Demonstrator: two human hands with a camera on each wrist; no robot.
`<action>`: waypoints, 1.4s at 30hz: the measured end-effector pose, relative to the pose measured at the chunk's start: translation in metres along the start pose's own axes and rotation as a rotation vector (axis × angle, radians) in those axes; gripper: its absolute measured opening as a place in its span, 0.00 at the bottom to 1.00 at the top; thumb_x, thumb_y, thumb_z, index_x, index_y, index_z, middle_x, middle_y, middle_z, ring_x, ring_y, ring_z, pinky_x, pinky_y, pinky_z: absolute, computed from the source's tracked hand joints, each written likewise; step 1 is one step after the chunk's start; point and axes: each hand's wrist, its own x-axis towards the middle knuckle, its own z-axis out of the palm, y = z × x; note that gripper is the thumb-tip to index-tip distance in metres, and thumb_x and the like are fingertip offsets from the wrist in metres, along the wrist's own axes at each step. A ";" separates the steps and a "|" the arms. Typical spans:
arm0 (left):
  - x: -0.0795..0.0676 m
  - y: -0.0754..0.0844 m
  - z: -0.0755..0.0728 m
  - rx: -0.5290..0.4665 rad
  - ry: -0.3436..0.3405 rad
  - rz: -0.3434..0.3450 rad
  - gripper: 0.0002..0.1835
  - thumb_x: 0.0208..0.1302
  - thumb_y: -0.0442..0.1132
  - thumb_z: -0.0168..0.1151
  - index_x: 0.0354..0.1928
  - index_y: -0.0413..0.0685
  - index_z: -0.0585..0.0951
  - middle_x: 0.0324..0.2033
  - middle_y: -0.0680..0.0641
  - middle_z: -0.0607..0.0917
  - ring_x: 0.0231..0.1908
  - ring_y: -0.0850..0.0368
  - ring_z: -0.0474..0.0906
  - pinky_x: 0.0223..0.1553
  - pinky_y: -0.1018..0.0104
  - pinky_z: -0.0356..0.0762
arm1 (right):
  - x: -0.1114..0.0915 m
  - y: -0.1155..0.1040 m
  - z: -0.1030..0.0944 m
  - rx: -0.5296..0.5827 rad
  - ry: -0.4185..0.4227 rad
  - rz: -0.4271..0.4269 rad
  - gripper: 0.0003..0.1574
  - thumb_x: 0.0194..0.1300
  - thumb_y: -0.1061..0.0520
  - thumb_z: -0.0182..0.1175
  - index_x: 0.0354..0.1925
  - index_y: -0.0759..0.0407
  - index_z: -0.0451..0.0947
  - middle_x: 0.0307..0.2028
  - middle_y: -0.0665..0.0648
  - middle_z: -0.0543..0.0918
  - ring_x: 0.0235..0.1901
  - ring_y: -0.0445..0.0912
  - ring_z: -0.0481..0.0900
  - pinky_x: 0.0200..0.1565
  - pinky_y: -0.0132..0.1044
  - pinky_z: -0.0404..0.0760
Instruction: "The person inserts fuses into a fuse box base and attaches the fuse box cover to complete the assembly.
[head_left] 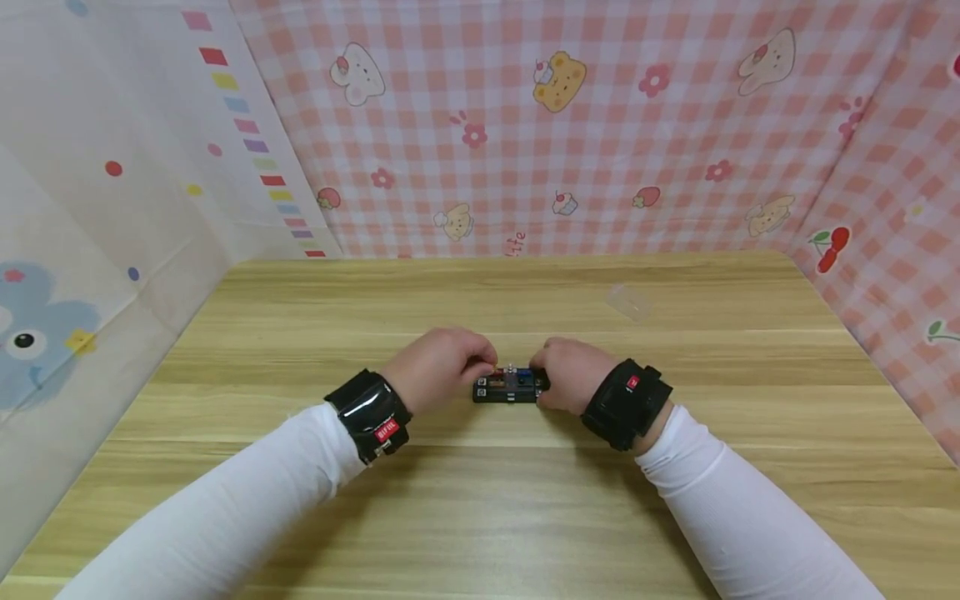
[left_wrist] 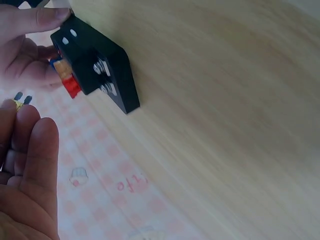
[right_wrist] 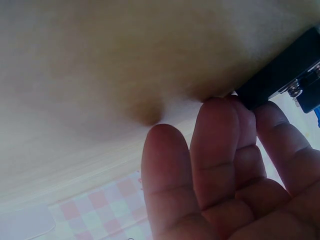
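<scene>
A small black fuse box lies on the table between both hands, with metal screws on its side. Red, orange and blue blade fuses stick out of it. My right hand grips the box's right end, thumb and fingers on opposite sides; the right wrist view shows its fingertips against the end. At the box's left part, my left hand pinches a small yellow blade fuse whose two dark prongs point away from the fingers. Its fingertips are close beside the box.
A clear plastic cover lies farther back on the wooden table, right of centre. Patterned cloth hangs behind the table and at both sides. A black strap is on each wrist.
</scene>
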 end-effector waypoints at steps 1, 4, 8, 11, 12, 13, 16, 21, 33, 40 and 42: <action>0.001 0.001 0.001 0.012 -0.001 0.002 0.02 0.62 0.41 0.62 0.34 0.53 0.82 0.29 0.59 0.80 0.30 0.68 0.72 0.35 0.67 0.74 | 0.000 0.000 0.000 0.001 0.003 -0.002 0.23 0.47 0.53 0.71 0.43 0.58 0.81 0.34 0.52 0.75 0.29 0.44 0.71 0.34 0.38 0.73; 0.003 0.006 0.004 0.040 -0.015 0.001 0.02 0.62 0.41 0.62 0.34 0.54 0.82 0.28 0.60 0.80 0.29 0.68 0.71 0.34 0.69 0.74 | 0.000 0.001 0.001 0.006 0.010 -0.012 0.22 0.47 0.53 0.71 0.42 0.58 0.81 0.34 0.53 0.75 0.28 0.44 0.71 0.33 0.38 0.73; 0.005 0.013 0.006 0.076 -0.031 0.002 0.02 0.62 0.42 0.62 0.34 0.56 0.83 0.28 0.62 0.80 0.27 0.69 0.71 0.33 0.70 0.74 | 0.000 0.002 0.002 0.005 0.014 -0.020 0.20 0.47 0.54 0.71 0.41 0.58 0.81 0.33 0.52 0.75 0.28 0.44 0.70 0.32 0.37 0.73; 0.008 0.018 0.009 0.111 -0.027 0.015 0.02 0.62 0.43 0.62 0.34 0.57 0.83 0.28 0.62 0.80 0.27 0.69 0.71 0.34 0.69 0.74 | 0.000 0.003 0.002 0.004 0.018 -0.022 0.19 0.46 0.54 0.71 0.39 0.57 0.81 0.32 0.52 0.74 0.28 0.45 0.70 0.32 0.38 0.72; 0.009 0.020 0.009 0.120 -0.025 0.019 0.03 0.62 0.44 0.62 0.34 0.57 0.83 0.28 0.62 0.81 0.27 0.70 0.71 0.34 0.69 0.74 | 0.000 0.003 0.002 0.003 0.020 -0.023 0.18 0.46 0.54 0.71 0.38 0.57 0.81 0.32 0.52 0.74 0.28 0.45 0.70 0.32 0.38 0.72; 0.010 0.021 0.010 0.126 -0.024 0.024 0.03 0.62 0.44 0.62 0.34 0.57 0.83 0.28 0.62 0.81 0.27 0.69 0.71 0.34 0.69 0.74 | 0.000 0.003 0.002 0.002 0.022 -0.026 0.18 0.46 0.54 0.71 0.37 0.57 0.81 0.31 0.52 0.74 0.27 0.45 0.70 0.31 0.38 0.72; 0.013 0.024 0.013 0.139 -0.022 0.037 0.03 0.62 0.44 0.62 0.34 0.56 0.83 0.27 0.61 0.81 0.27 0.69 0.71 0.34 0.68 0.74 | 0.000 0.003 0.002 -0.003 0.030 -0.038 0.17 0.46 0.54 0.71 0.36 0.56 0.81 0.31 0.52 0.74 0.27 0.45 0.70 0.31 0.38 0.72; 0.017 0.028 0.019 0.127 -0.028 0.049 0.03 0.63 0.43 0.61 0.34 0.56 0.83 0.28 0.61 0.80 0.27 0.68 0.71 0.35 0.68 0.74 | 0.000 0.004 0.002 0.000 0.045 -0.064 0.16 0.45 0.55 0.71 0.35 0.56 0.81 0.30 0.52 0.74 0.27 0.44 0.70 0.32 0.38 0.72; 0.022 0.033 0.026 0.106 -0.019 0.044 0.03 0.63 0.42 0.61 0.34 0.54 0.83 0.29 0.60 0.82 0.29 0.68 0.72 0.37 0.66 0.75 | 0.001 0.007 0.004 -0.004 0.063 -0.083 0.12 0.43 0.56 0.71 0.30 0.53 0.80 0.28 0.50 0.74 0.26 0.44 0.69 0.30 0.38 0.71; 0.022 0.033 0.027 0.110 -0.027 0.022 0.03 0.63 0.42 0.60 0.35 0.54 0.82 0.29 0.60 0.82 0.29 0.68 0.72 0.37 0.66 0.75 | 0.000 0.006 0.003 0.007 0.068 -0.069 0.13 0.42 0.56 0.70 0.30 0.53 0.80 0.28 0.50 0.75 0.26 0.44 0.69 0.30 0.37 0.71; 0.023 0.032 0.028 0.111 -0.030 0.014 0.04 0.63 0.42 0.60 0.35 0.55 0.82 0.29 0.60 0.82 0.29 0.68 0.72 0.37 0.66 0.75 | 0.000 0.006 0.003 0.009 0.066 -0.063 0.13 0.43 0.56 0.70 0.31 0.53 0.80 0.28 0.50 0.75 0.26 0.44 0.69 0.31 0.38 0.71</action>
